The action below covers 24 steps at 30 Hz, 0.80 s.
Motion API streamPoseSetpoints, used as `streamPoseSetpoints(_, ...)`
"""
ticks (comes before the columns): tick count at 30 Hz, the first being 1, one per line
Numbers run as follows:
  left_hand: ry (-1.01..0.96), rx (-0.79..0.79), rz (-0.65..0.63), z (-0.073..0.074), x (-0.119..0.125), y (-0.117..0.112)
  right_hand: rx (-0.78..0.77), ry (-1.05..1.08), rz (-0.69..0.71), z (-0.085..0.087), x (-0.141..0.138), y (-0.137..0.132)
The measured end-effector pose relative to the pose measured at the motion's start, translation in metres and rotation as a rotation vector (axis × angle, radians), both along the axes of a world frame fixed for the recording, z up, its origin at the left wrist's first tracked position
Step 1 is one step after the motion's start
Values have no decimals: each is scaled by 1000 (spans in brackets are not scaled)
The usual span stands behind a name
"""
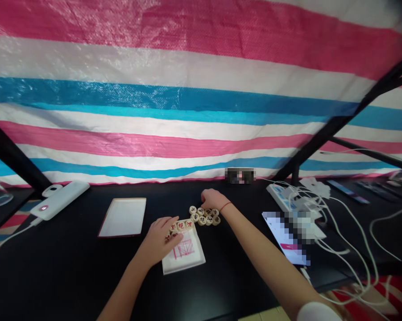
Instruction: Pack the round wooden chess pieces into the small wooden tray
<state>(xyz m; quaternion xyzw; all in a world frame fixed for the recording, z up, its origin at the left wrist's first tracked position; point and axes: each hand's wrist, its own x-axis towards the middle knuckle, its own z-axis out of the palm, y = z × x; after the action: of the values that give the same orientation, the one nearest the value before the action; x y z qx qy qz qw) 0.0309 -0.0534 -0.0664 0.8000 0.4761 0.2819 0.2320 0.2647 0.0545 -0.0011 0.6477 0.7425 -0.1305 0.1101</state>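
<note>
My left hand (160, 238) rests on the upper left corner of a folded white sheet with red grid lines (186, 255); its fingers curl over several round wooden game pieces with red marks (181, 225). My right hand (212, 199) lies at the back of a cluster of round wooden pieces (205, 217) with black marks, its fingers bent down over them. A red string is tied round that wrist. I cannot make out whether either hand actually grips a piece.
A flat white tray with a red rim (123, 217) lies to the left. A white power bank (60, 199) with a cable sits farther left. On the right are a phone (288, 238), a power strip (283, 196) and tangled white cables (337, 223). A striped tarp hangs behind the black table (70, 272).
</note>
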Motion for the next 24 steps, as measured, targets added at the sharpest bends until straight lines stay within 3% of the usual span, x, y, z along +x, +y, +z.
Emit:
streamPoseSetpoints(13,-22,27,-3,-4,-1,2,173,89,10,-15,6,8)
streamPoseSetpoints(18,-50,126,24,-5,-3,2,255,223,13,-2,0,-10)
streamPoseSetpoints(21,-86,219,60,-1,-2,1,268,428,74,6,-13,-40)
streamPoseSetpoints(24,-130,296,42,8,5,-1,116,956,104,2,-26,-72)
